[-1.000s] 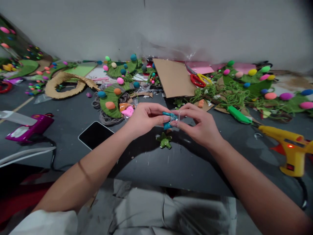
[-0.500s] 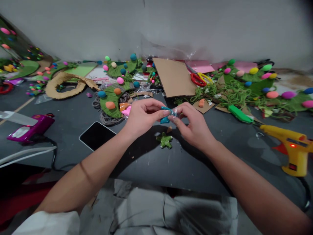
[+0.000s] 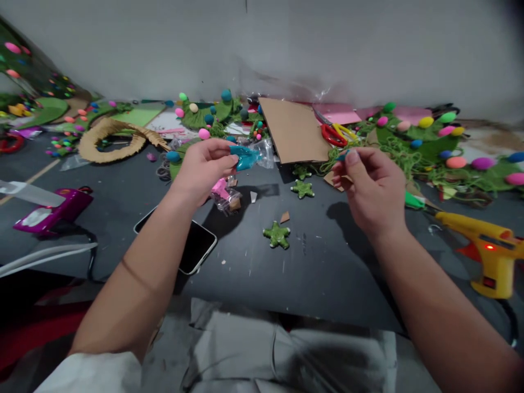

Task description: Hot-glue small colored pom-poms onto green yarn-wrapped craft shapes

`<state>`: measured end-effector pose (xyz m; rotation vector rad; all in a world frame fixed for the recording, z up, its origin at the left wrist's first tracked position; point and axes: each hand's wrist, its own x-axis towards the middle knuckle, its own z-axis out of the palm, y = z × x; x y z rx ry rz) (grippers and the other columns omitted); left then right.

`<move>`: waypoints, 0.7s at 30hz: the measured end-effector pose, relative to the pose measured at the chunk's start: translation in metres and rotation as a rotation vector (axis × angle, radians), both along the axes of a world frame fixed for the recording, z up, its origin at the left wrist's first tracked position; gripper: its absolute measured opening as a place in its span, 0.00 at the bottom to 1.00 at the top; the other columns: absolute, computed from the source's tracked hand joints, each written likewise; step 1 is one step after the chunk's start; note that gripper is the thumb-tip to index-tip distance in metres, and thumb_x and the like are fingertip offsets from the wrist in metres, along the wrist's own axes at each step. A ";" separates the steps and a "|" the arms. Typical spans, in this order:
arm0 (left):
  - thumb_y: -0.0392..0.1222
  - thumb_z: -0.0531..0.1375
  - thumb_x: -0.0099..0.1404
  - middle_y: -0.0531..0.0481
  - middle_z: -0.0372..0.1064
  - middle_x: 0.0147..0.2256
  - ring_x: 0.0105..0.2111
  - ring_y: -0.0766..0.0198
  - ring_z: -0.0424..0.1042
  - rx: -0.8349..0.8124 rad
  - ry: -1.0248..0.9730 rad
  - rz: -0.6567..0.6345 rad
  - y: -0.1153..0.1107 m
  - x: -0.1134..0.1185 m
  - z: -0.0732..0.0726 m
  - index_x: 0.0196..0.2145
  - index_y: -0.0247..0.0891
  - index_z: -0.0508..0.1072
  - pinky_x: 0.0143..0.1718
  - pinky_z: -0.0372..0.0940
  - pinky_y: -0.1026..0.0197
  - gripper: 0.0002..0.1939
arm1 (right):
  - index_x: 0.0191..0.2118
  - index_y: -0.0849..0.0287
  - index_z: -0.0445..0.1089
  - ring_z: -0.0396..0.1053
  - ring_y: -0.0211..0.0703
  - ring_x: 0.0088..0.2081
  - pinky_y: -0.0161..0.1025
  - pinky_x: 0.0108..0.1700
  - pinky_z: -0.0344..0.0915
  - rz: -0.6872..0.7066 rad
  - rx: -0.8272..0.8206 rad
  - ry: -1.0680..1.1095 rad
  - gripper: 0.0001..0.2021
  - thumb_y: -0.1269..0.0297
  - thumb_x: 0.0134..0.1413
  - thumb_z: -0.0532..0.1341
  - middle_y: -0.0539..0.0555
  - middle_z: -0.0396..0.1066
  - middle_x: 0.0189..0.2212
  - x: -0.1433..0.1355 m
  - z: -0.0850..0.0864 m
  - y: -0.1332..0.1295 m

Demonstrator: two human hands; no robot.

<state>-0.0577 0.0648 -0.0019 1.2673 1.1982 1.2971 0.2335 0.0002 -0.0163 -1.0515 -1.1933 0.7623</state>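
Observation:
My left hand (image 3: 204,166) pinches a small clear packet of blue clay (image 3: 246,157) above the dark table (image 3: 245,284). At the right, my right hand (image 3: 372,188) is raised, with a little piece of blue clay (image 3: 343,156) between thumb and fingers. Below and between the hands lies a green star (image 3: 277,234), with a brown cardboard scrap (image 3: 285,217) just behind it. Another green star (image 3: 303,189) rests farther back. A pink piece in clear wrap (image 3: 221,189) sits under my left hand.
A phone (image 3: 198,248) lies beneath my left forearm. At the right stands a yellow glue gun (image 3: 493,245), its light red; a purple one (image 3: 53,210) is at the left. Scissors (image 3: 333,135), cardboard (image 3: 292,131) and a cardboard ring (image 3: 110,142) lie along the back.
My hands have moved apart, the left one leftward with the blue packet, the right one rightward and up with a small blue piece. The star behind and the pink piece are now more exposed.

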 end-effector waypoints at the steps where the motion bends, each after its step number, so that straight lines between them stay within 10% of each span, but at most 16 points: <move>1: 0.29 0.70 0.55 0.48 0.76 0.34 0.32 0.66 0.76 -0.004 0.021 -0.003 0.002 -0.001 -0.001 0.38 0.36 0.80 0.34 0.75 0.63 0.12 | 0.39 0.52 0.75 0.72 0.38 0.29 0.39 0.33 0.72 0.061 -0.041 0.001 0.12 0.49 0.64 0.67 0.51 0.75 0.32 0.000 0.000 0.000; 5: 0.29 0.69 0.55 0.44 0.78 0.39 0.34 0.62 0.76 0.022 0.136 -0.003 0.004 0.000 -0.007 0.42 0.34 0.80 0.37 0.75 0.59 0.15 | 0.39 0.52 0.78 0.71 0.38 0.26 0.38 0.29 0.70 0.290 -0.155 -0.010 0.17 0.44 0.64 0.65 0.51 0.75 0.27 -0.010 0.000 -0.006; 12: 0.30 0.68 0.58 0.39 0.79 0.47 0.49 0.51 0.79 -0.034 0.230 -0.086 0.007 -0.002 -0.013 0.50 0.37 0.78 0.49 0.76 0.50 0.21 | 0.50 0.47 0.80 0.76 0.37 0.34 0.38 0.39 0.76 0.371 -0.207 0.048 0.13 0.65 0.60 0.69 0.49 0.79 0.36 -0.016 0.000 -0.011; 21: 0.34 0.67 0.61 0.38 0.77 0.56 0.59 0.46 0.74 0.240 0.484 0.015 0.002 -0.001 -0.012 0.52 0.35 0.79 0.64 0.68 0.42 0.21 | 0.54 0.53 0.77 0.80 0.40 0.33 0.41 0.41 0.79 0.396 -0.231 0.011 0.21 0.56 0.56 0.74 0.52 0.83 0.35 -0.020 0.003 -0.014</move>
